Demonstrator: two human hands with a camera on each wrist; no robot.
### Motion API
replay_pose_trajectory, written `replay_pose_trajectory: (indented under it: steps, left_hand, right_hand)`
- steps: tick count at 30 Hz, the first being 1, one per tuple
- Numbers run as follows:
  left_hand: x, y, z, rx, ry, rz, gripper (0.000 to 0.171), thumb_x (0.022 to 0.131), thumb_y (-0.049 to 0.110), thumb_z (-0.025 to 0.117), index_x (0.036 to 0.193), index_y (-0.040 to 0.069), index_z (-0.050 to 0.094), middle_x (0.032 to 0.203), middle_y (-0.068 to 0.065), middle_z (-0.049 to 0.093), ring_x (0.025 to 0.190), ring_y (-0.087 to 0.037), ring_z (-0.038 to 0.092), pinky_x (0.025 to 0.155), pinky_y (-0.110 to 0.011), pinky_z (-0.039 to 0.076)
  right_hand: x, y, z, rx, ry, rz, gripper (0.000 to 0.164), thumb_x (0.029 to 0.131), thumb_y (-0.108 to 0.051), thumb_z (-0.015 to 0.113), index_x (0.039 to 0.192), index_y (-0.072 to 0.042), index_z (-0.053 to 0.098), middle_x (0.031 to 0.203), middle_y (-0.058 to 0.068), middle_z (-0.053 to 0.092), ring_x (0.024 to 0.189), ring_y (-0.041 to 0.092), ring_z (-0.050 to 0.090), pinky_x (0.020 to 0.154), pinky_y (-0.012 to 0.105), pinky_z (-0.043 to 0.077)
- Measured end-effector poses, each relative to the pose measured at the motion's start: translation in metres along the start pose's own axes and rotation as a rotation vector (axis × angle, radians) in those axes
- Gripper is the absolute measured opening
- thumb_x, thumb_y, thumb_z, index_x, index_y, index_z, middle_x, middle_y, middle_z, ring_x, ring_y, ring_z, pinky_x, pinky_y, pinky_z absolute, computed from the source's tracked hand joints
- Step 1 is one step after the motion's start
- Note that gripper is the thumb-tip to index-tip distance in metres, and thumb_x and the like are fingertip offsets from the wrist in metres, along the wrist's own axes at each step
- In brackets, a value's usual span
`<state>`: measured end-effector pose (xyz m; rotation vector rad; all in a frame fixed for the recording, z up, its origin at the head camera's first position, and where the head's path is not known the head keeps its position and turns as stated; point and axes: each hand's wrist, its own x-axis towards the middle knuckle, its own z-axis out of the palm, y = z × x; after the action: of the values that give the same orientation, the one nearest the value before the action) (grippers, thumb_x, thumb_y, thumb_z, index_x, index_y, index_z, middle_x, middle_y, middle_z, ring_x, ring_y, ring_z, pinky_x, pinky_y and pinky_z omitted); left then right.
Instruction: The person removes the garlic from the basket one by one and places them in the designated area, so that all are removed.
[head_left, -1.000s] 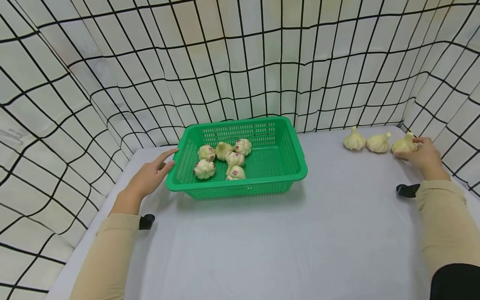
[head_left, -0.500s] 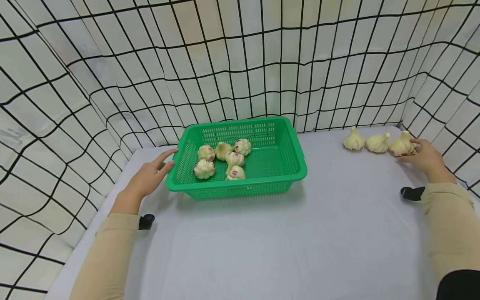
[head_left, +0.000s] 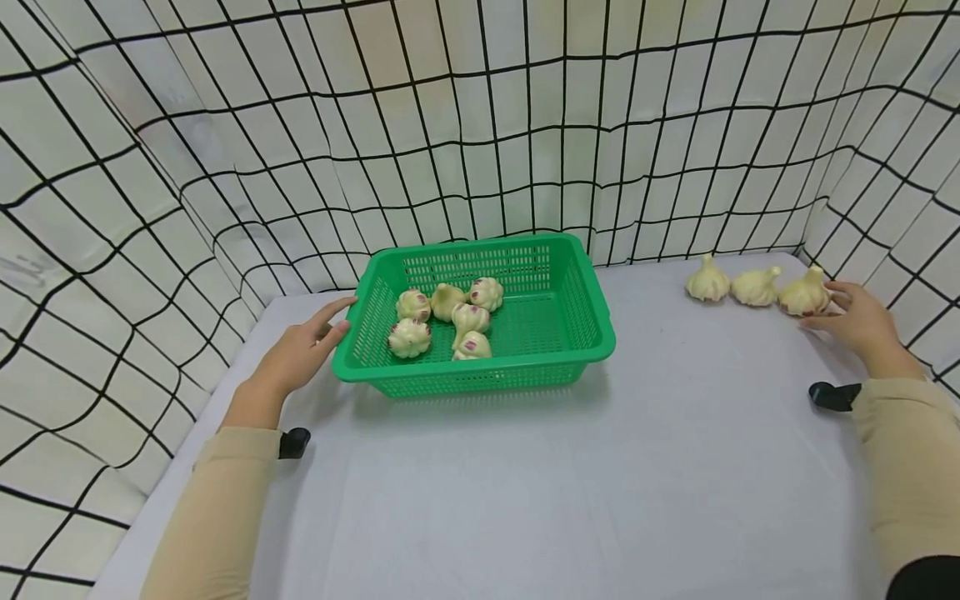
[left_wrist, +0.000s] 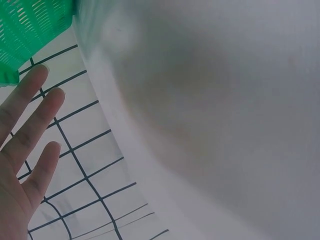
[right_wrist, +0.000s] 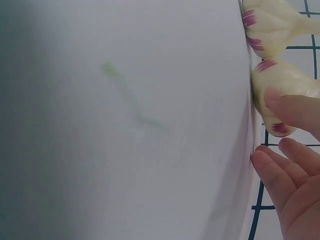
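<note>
Plainly, we see the left hand (head_left: 296, 354) reaching to the left end of the green basket (head_left: 528, 325), its fingertips at the rim; the fingers are extended and a little spread, grasping nothing, and the left wrist view shows us three of them held apart near a basket corner. Inside the basket we count six garlic bulbs (head_left: 409, 338), white with purple streaks on several, gathered in its left half. Well to the right, three more bulbs stand in a close row at the far edge of the white table (head_left: 525, 492): the left bulb (head_left: 707, 279), with its neck upward, the middle bulb (head_left: 755, 287), with its neck leaning right, and the right bulb (head_left: 805, 292). The right hand (head_left: 862, 325) is at that last one, not clasped around it; in the right wrist view we see the thumb lying across the bulb and the other fingers loosely extended beside it, though we cannot tell whether the thumb presses. Tan sleeves (head_left: 217, 517) cover both forearms, and beyond the table we see black netting (head_left: 582, 57) before a pale backing.
</note>
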<state>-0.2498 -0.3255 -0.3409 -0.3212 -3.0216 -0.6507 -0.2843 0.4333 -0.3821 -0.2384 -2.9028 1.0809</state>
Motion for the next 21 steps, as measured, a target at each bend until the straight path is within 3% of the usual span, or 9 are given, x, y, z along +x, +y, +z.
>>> replay_pose_trajectory:
  steps: [8,19,20,21]
  left_hand:
    - [0.0,0.001,-0.001,-0.007,-0.003,0.0,0.064,0.11,0.056,0.029,0.164,0.023,0.024,0.133,-0.035,0.058,0.116,-0.053,0.059,0.09,-0.069,0.046]
    - [0.0,0.0,0.0,-0.008,0.002,0.003,0.064,0.11,0.055,0.03,0.164,0.022,0.024,0.132,-0.035,0.059,0.115,-0.052,0.059,0.089,-0.068,0.047]
    - [0.0,0.0,0.0,-0.008,0.003,0.004,0.064,0.11,0.055,0.03,0.164,0.022,0.025,0.132,-0.036,0.059,0.115,-0.052,0.059,0.089,-0.068,0.047]
    - [0.0,0.0,0.0,-0.008,0.004,0.005,0.064,0.11,0.055,0.03,0.164,0.022,0.025,0.132,-0.036,0.059,0.115,-0.052,0.059,0.089,-0.068,0.047]
  right_hand:
    - [-0.004,0.001,-0.002,-0.011,0.005,-0.016,0.086,0.103,-0.026,0.063,0.158,0.011,0.008,0.153,0.043,0.017,0.137,0.065,0.023,0.108,0.073,0.022]
    - [-0.008,-0.01,-0.011,-0.049,0.11,-0.039,0.072,0.106,-0.018,0.056,0.157,0.011,0.015,0.153,0.04,0.027,0.129,0.061,0.041,0.102,0.071,0.033]
    - [-0.007,-0.009,-0.011,-0.062,0.132,-0.04,0.073,0.107,-0.025,0.056,0.158,0.008,0.017,0.154,0.038,0.029,0.129,0.05,0.051,0.102,0.063,0.041]
    - [-0.007,-0.009,-0.012,-0.057,0.149,-0.045,0.072,0.107,-0.025,0.056,0.159,0.007,0.018,0.154,0.037,0.03,0.129,0.05,0.051,0.101,0.062,0.043]
